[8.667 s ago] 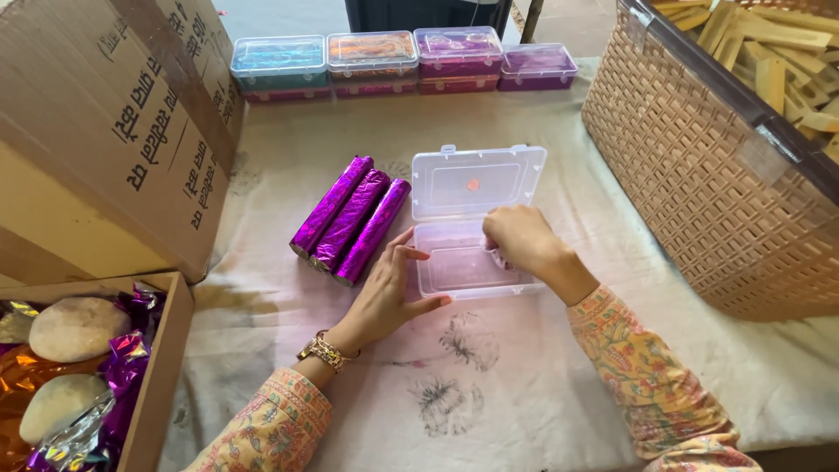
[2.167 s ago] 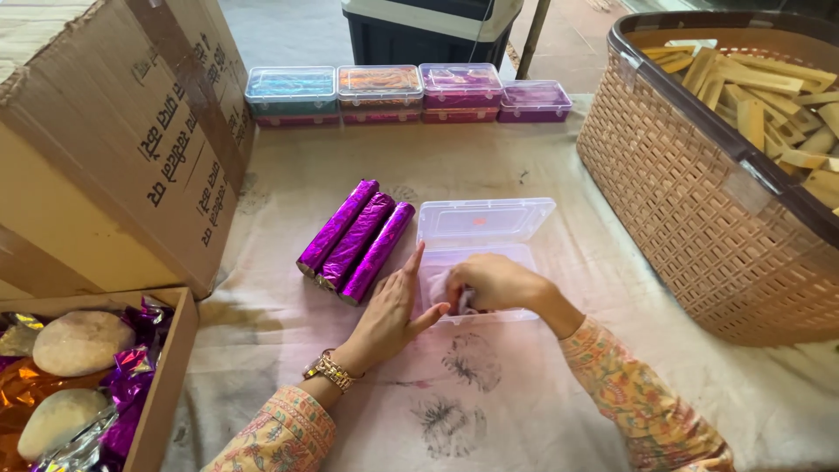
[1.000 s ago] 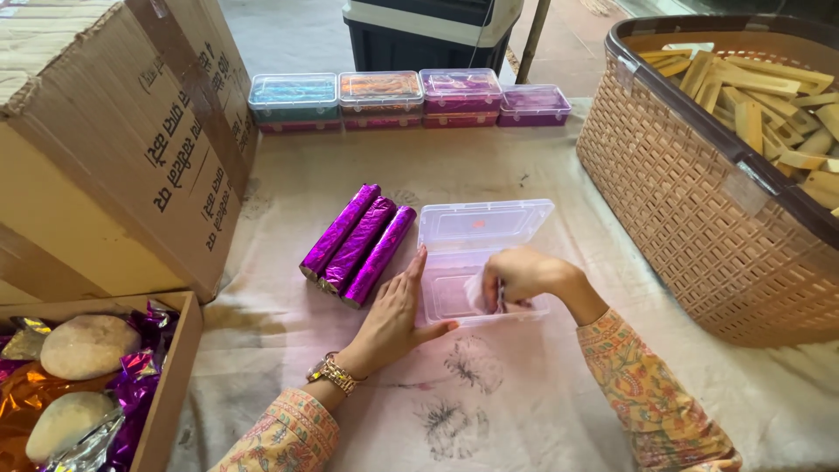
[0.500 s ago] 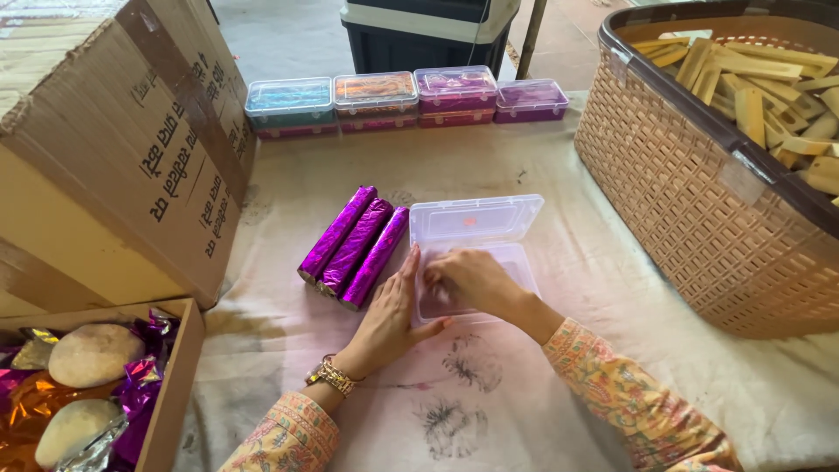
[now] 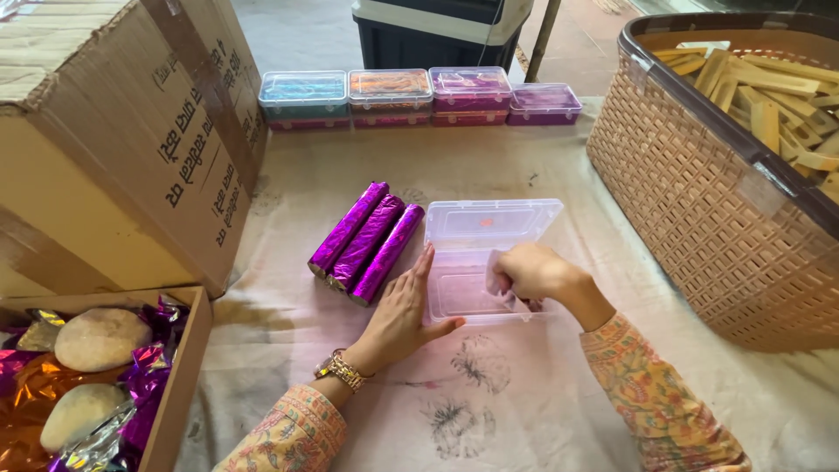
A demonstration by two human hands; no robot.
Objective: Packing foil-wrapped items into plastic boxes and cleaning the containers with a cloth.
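Observation:
A clear plastic box (image 5: 468, 293) lies open on the cloth, its lid (image 5: 491, 220) tilted up behind it. My left hand (image 5: 404, 315) rests flat against the box's left edge, fingers together, steadying it. My right hand (image 5: 531, 273) is inside the box with fingers curled on a small pale piece (image 5: 496, 273) whose kind I cannot tell. Three purple foil rolls (image 5: 365, 242) lie side by side just left of the box.
A large cardboard box (image 5: 114, 140) stands at left; below it an open carton (image 5: 179, 385) holds round pale lumps and foil wrappers. Several filled lidded boxes (image 5: 419, 92) line the far edge. A woven basket (image 5: 699, 175) with wooden sticks stands at right.
My right hand has shifted about inside the clear box, from its left side back toward the middle right. My left hand has stayed on the box's left edge. The lid has stayed raised.

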